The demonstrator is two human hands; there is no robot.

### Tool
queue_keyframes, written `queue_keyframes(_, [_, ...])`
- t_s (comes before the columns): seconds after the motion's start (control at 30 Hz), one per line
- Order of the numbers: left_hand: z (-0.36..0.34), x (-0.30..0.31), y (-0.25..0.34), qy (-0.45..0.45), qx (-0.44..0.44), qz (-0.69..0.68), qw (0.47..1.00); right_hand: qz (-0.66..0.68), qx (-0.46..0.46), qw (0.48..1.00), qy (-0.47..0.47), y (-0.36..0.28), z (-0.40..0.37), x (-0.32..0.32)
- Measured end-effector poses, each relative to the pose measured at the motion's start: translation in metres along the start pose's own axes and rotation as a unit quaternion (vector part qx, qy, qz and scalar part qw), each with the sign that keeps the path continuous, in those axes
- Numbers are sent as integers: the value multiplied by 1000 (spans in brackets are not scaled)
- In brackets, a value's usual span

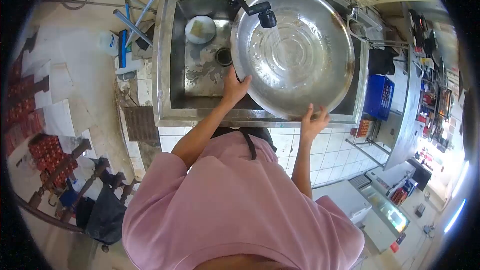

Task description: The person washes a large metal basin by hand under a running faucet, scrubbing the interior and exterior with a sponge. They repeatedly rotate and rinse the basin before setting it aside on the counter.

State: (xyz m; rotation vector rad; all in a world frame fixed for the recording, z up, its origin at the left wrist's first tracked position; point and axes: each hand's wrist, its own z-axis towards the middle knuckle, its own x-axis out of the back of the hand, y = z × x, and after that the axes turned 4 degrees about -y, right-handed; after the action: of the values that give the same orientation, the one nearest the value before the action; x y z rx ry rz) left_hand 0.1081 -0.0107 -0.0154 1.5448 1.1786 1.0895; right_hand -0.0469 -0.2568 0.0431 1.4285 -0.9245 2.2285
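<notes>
Left hand at eight o'clock and right hand at five pinch the steel basin by its rim, apparently steadying it over the sink beneath the running faucet.

Metal basin beneath black faucet

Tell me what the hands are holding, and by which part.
The large metal basin, by its rim: the left hand on the near left side, the right hand on the near right.
</notes>
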Motion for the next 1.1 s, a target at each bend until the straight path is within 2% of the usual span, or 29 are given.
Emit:
queue_keyframes(0.03, [-1, 1, -1, -9, 8, 1, 1000, -52, -13, 999, 4, 12, 3, 1])
queue_keyframes(0.13, [-1, -1, -9, -2, -13, -15, 1000, 2, -198, 980, -1, 42, 9, -12])
queue_keyframes(0.27, [4, 6, -13, -40, 6, -32, 999, 143, -217, 963, -66, 99, 8, -50])
queue_keyframes(0.33, [4, 10, -7, -32, 1, -13, 999, 158, -250, 953, -62, 104, 16, -52])
queue_keyframes(0.4, [3, 17, 7, -42, 58, -69, 995, 229, -302, 924, -56, 90, 19, -52])
queue_keyframes(0.47, [7, 22, 10, -61, 81, -89, 991, 69, -216, 974, 8, 80, 19, -53])
queue_keyframes(0.5, [10, 22, 3, -77, 77, -81, 991, -73, -208, 975, 35, 31, 21, -29])
queue_keyframes(0.53, [13, 24, -7, -86, 74, -74, 991, 66, -130, 989, 14, -14, 18, -18])
queue_keyframes(0.57, [14, 18, -19, -74, 30, -141, 987, 201, -56, 978, -4, -53, 10, -7])
queue_keyframes(0.6, [12, 16, -20, -67, 21, -106, 992, 329, 18, 944, -21, -90, -1, 4])
queue_keyframes(0.67, [7, 15, -17, -55, -2, -41, 998, 444, 118, 865, -203, -168, -22, 11])
queue_keyframes(0.7, [0, 23, 1, -45, -25, -24, 998, 410, 238, 857, -202, -227, -24, 13])
queue_keyframes(0.73, [4, 15, -39, -91, -31, 3, 995, 408, 283, 823, -276, -277, -22, 13])
queue_keyframes(0.77, [8, 7, -79, -137, -39, 30, 989, 422, 274, 792, -346, -312, -25, -16])
queue_keyframes(0.83, [-9, 8, -23, -46, 17, 28, 998, 414, 199, 781, -423, -364, -29, -110])
queue_keyframes(0.87, [-21, -7, -45, -59, -1, -15, 998, 403, 159, 785, -443, -377, -30, -169])
queue_keyframes(0.9, [-33, -22, -67, -74, -18, -58, 995, 330, 134, 819, -449, -379, -29, -231])
queue_keyframes(0.93, [-45, -55, -133, -143, -83, -141, 976, 257, 111, 848, -450, -375, -28, -297])
queue_keyframes(0.97, [-55, -73, -155, -171, -2, -207, 963, 212, 94, 852, -470, -365, -29, -372])
queue_keyframes(1.03, [-51, -82, -128, -101, 47, -295, 949, 118, 70, 859, -493, -352, -19, -471])
queue_keyframes(1.07, [-46, -65, -75, -10, 20, -313, 949, 69, 56, 862, -499, -350, -15, -500])
queue_keyframes(1.1, [-48, -62, -67, -55, 37, -212, 975, 35, 97, 885, -455, -349, -15, -520])
